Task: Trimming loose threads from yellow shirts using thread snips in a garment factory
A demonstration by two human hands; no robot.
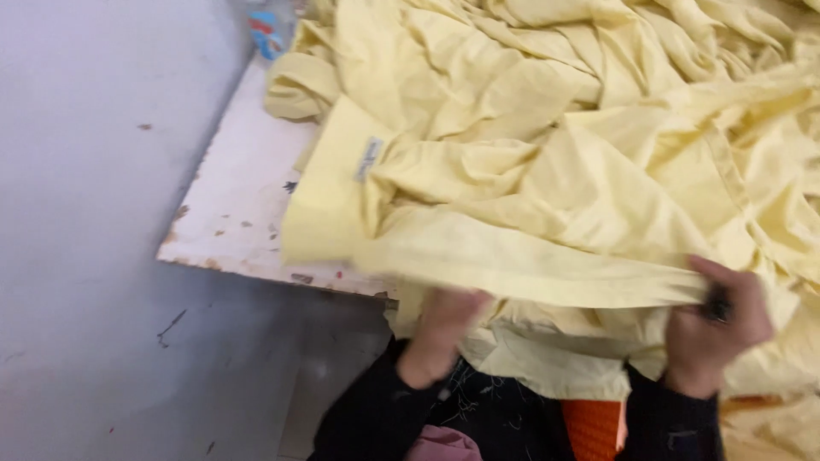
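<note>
Support: a white-painted table [243, 201] is carrying the load; only its left portion is showing bare.
Surface condition: paint is chipping along the near edge and left corner, with brown spots and small dark marks showing on the top.
Main load: a large pale yellow sheet [547, 154] is lying crumpled directly on the top, covering everything to the right and spilling over the near edge.
Detail on load: a small grey sewn label [369, 158] is showing on a folded hem near the bare area.
Far end: a small blue and red object [272, 26] is sitting by the far left edge, too blurred to identify.
Below: grey floor [94, 256] is lying left of the table.
</note>
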